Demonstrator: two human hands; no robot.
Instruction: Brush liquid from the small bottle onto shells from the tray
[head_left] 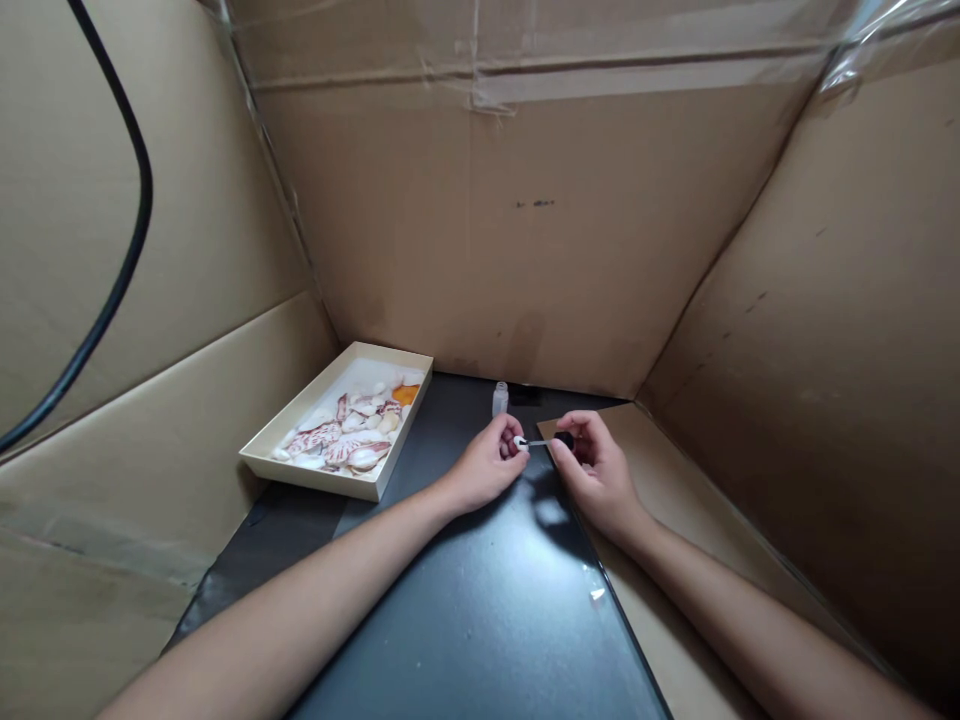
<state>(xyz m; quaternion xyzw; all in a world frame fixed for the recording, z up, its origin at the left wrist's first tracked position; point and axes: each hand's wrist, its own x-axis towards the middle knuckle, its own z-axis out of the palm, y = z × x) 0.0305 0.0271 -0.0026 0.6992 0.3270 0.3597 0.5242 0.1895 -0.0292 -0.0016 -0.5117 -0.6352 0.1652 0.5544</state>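
My left hand pinches a small white shell. My right hand grips a black-capped brush, its tip on the shell. A clear bottle stands just beyond my left fingertips. A cream rectangular tray of ribbed shells lies further left, on a glossy black mat.

You're inside a cardboard enclosure. Back wall has a clear tape strip across the top. Left wall is creased horiz.; right wall sits in shadow. A black cable curves down the left side. Worktop is glossy black w/ a soft glare patch. A cardboard sheet lies along its right edge. Crinkled plastic film shows top right.
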